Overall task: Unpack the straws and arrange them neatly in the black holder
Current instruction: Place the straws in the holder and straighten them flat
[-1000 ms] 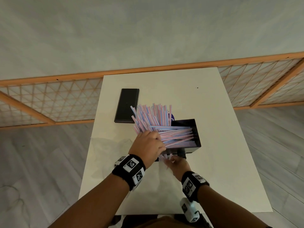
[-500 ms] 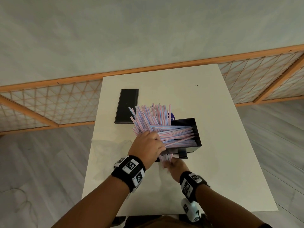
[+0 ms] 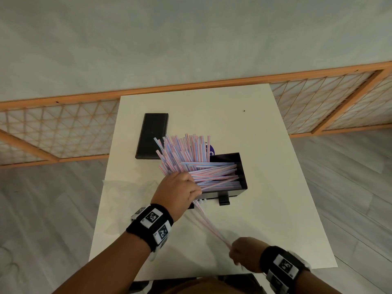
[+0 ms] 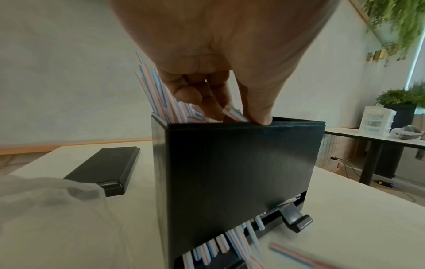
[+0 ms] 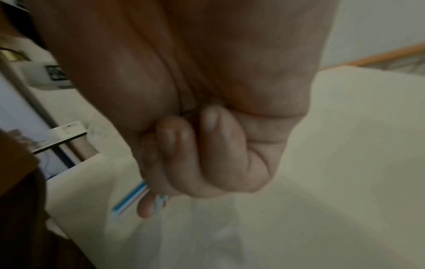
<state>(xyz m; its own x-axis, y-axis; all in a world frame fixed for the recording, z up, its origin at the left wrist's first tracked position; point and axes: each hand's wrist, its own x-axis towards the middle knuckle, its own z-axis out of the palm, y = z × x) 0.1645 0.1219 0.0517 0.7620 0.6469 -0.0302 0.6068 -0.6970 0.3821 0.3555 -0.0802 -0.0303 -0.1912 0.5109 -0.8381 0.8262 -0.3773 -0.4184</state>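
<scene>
Currently mid-load: black holder (image 3: 241,166) sits mid-desk (image 3: 265,219), a rigid, glossy open-top box with a lever at its front slot. Left hand (image 3: 177,190) is curled round a fanned bunch of straws (image 3: 186,151), thin, light, pink/blue-striped tubes; some stand splayed at the holder's left end, others lie flat across the inside. Right hand (image 3: 246,254) is near the desk's front edge, fist pinched on a few loose straws (image 3: 212,227) that run from the slot area toward it. More straw ends poke out of the bottom slot in the left wrist view.

Judgement: strays are being cleared from the slot. Next: feed them in from the top, lay the bunch flat, parallel.

Flat black lid (image 3: 152,135) lies left of the holder; crumpled clear wrapper (image 4: 46,196) nearby.
</scene>
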